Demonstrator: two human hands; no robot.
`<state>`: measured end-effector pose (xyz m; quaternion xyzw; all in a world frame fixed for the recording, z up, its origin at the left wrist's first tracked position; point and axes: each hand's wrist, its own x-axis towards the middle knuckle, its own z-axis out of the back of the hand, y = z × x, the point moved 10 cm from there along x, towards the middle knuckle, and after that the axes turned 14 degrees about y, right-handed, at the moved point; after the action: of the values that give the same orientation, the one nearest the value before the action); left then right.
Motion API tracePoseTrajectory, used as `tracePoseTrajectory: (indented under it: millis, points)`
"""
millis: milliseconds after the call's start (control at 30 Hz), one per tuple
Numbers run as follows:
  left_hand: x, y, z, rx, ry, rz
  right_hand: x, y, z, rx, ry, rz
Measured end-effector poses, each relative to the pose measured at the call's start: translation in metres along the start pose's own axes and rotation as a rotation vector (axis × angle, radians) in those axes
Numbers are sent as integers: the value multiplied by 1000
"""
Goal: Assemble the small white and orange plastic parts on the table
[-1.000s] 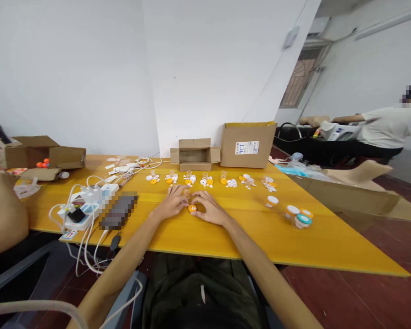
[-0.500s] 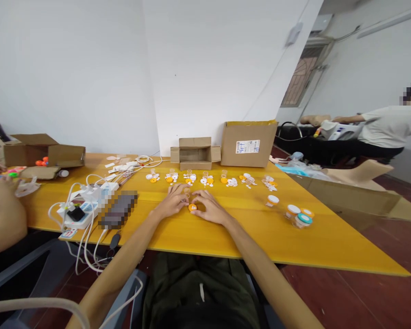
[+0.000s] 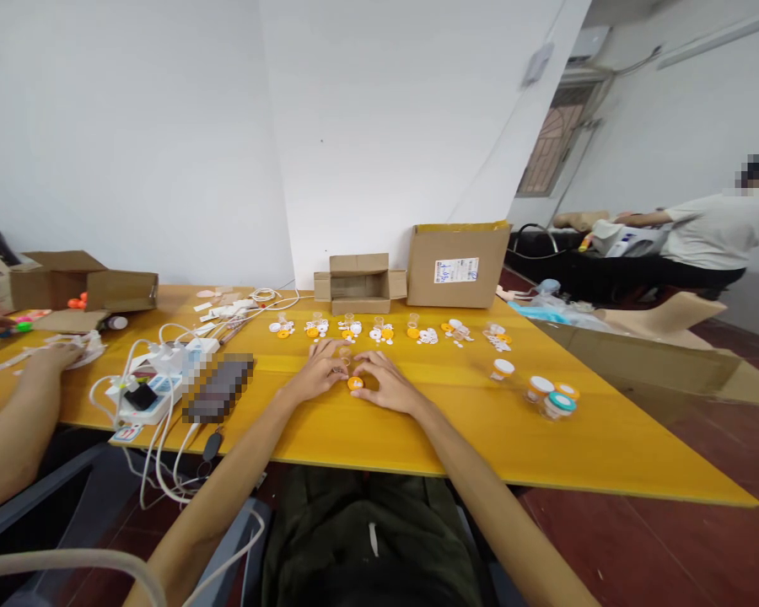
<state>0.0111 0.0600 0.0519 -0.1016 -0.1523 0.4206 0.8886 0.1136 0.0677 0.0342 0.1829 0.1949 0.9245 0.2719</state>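
An orange lid (image 3: 355, 384) with small white pieces on it lies between my hands, low over the table. My left hand (image 3: 320, 373) closes on its left edge with thumb and fingertips. From the other side my right hand (image 3: 389, 384) holds the lid, thumb against the near right edge and fingers curved round behind. Just beyond the lid stands a clear plastic cup (image 3: 345, 356), partly hidden by my fingers.
Small clear cups, orange lids (image 3: 413, 333) and white discs (image 3: 427, 336) form a row farther back. Several lidded jars (image 3: 560, 405) stand at right. A power strip (image 3: 164, 384), phone (image 3: 220, 388) and cables are left. Cardboard boxes (image 3: 459, 270) line the wall. A co-worker's arm (image 3: 29, 405) reaches in.
My hands and the orange lid stay almost still. At the left, the co-worker's arm has moved forward over the table, onto a clear plastic piece.
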Motion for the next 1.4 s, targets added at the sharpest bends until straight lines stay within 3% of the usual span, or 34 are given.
tracePoseTrajectory:
  millis: [400,1400]
  points:
    - [0,7,7,-111,-62,23,0,-3,-1,6,-9,-16]
    - [3,-4,-5,-123,34,-11,1,-2,0,0,6,-15]
